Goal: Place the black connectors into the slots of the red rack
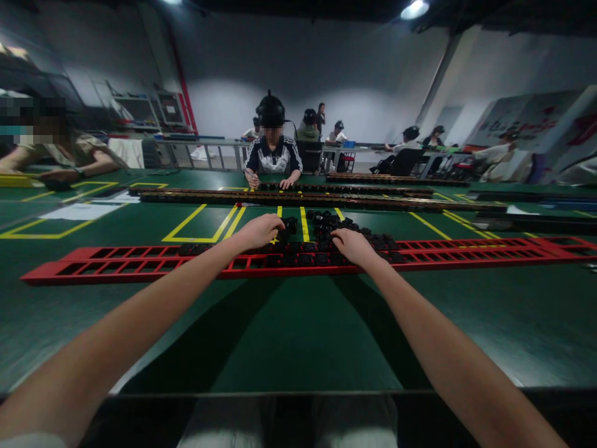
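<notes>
A long red slotted rack [116,261] lies across the green table, its middle slots filled with small black parts. A loose pile of the same black parts [329,225] sits just behind it. My left hand [259,231] reaches over the rack, fingers curled on a black part [290,224] at the pile's left edge. My right hand [353,246] rests palm down at the pile's near edge, fingers bent onto the parts above the rack; what it holds is hidden.
Yellow lines mark the green table [298,336]. More long racks [289,198] lie farther back, where a person in a striped jacket [273,155] sits facing me. Another person's arm [69,168] rests at far left. Other workers sit at distant tables.
</notes>
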`<state>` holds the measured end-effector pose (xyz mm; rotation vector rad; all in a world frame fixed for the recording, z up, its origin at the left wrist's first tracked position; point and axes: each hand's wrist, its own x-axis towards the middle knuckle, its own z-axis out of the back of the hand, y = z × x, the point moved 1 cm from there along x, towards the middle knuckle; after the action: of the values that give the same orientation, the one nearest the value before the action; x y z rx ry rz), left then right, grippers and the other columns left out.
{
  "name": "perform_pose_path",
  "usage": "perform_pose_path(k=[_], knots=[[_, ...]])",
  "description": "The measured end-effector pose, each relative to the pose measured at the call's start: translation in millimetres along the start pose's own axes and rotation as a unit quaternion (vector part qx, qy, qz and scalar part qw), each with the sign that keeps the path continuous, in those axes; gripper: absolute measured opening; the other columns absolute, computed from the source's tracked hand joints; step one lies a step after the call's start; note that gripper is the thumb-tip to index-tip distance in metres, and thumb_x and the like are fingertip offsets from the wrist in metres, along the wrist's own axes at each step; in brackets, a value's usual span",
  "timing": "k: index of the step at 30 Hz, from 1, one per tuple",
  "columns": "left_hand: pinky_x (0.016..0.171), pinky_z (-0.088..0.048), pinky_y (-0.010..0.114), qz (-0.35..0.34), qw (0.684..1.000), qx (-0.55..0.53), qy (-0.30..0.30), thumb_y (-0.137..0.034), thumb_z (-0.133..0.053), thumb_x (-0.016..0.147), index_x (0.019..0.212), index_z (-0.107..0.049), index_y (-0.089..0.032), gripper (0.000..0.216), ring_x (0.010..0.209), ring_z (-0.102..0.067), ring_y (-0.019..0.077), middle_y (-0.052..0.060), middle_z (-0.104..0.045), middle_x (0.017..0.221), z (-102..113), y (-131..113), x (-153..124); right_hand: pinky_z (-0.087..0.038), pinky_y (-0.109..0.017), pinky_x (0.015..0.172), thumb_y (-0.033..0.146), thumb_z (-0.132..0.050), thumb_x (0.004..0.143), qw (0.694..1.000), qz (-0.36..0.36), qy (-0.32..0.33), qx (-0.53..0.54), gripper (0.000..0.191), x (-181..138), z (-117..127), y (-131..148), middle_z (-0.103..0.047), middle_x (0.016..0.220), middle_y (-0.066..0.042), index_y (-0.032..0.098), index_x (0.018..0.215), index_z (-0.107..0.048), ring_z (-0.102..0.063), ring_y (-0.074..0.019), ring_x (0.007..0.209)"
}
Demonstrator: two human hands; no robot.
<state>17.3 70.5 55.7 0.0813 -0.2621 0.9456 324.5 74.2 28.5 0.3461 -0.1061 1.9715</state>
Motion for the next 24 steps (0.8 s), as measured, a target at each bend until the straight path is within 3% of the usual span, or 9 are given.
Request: perform_pose_path(k=[2, 5, 14, 17, 20, 22, 24], knots=[[0.105, -0.041, 0.039, 0.015, 1.000, 0.018, 0.015, -0.008, -0.049, 0.087, 0.130, -0.058, -0.016, 0.045, 0.127, -0.052, 0.0254, 0.012, -0.059, 0.137, -4, 15, 24, -0.043, -0.037, 0.106, 0.026, -0.044, 0.100, 1.000, -0.003, -0.001, -0.001, 0.035, -1, 1, 0, -0.067, 0.129, -0.011, 0.016, 0.126, -0.065, -0.063, -0.0250, 0.118], [0.098, -0.046, 0.039, 0.039, 0.997, 0.039, 0.057, -0.011, -0.060, 0.081, 0.136, -0.053, -0.019, 0.056, 0.119, -0.056, 0.0279, 0.013, -0.061, 0.132, -12, 30, 45, -0.043, -0.037, 0.105, 0.025, -0.042, 0.100, 1.000, -0.004, 0.002, 0.001, 0.035, -2, 2, 0, -0.067, 0.128, -0.012, 0.015, 0.124, -0.066, -0.063, -0.0258, 0.116], [0.082, -0.048, 0.031, 0.056, 0.996, 0.054, 0.050, -0.024, -0.069, 0.081, 0.095, -0.064, -0.019, 0.016, 0.096, -0.062, 0.0242, 0.007, -0.065, 0.101, -23, 15, 34, -0.043, -0.035, 0.106, 0.024, -0.043, 0.100, 1.000, -0.006, 0.006, -0.008, 0.035, -3, 3, 2, -0.068, 0.128, -0.010, 0.018, 0.125, -0.066, -0.063, -0.0237, 0.117], [0.081, -0.047, 0.031, 0.080, 0.996, 0.036, -0.001, -0.031, -0.064, 0.090, 0.102, -0.062, -0.020, 0.017, 0.095, -0.063, 0.0232, 0.007, -0.065, 0.105, -15, 15, 18, -0.043, -0.034, 0.106, 0.024, -0.044, 0.099, 1.000, -0.006, 0.001, -0.005, 0.035, -1, 2, -1, -0.068, 0.127, -0.010, 0.017, 0.125, -0.066, -0.064, -0.0235, 0.117], [0.086, -0.048, 0.036, 0.102, 0.991, 0.009, -0.091, -0.036, -0.053, 0.098, 0.119, -0.055, -0.018, 0.028, 0.103, -0.061, 0.0250, 0.011, -0.060, 0.118, -9, 14, -15, -0.043, -0.035, 0.107, 0.025, -0.044, 0.099, 1.000, -0.001, -0.001, -0.002, 0.036, 1, -1, -3, -0.068, 0.128, -0.011, 0.016, 0.126, -0.065, -0.063, -0.0239, 0.118], [0.089, -0.049, 0.039, 0.062, 0.983, -0.055, -0.166, -0.035, -0.061, 0.094, 0.121, -0.055, -0.017, 0.033, 0.105, -0.059, 0.0253, 0.010, -0.059, 0.116, -10, 9, -43, -0.043, -0.037, 0.108, 0.025, -0.044, 0.098, 1.000, 0.002, 0.002, -0.005, 0.037, 2, -2, -4, -0.067, 0.129, -0.011, 0.016, 0.126, -0.066, -0.063, -0.0244, 0.118], [0.090, -0.050, 0.039, 0.020, 0.979, -0.103, -0.175, -0.035, -0.068, 0.091, 0.122, -0.055, -0.018, 0.037, 0.103, -0.059, 0.0235, 0.008, -0.057, 0.114, -15, 0, -67, -0.043, -0.038, 0.107, 0.026, -0.044, 0.098, 1.000, 0.004, 0.003, -0.008, 0.037, 3, -2, -4, -0.068, 0.128, -0.011, 0.015, 0.126, -0.066, -0.063, -0.0250, 0.118]])
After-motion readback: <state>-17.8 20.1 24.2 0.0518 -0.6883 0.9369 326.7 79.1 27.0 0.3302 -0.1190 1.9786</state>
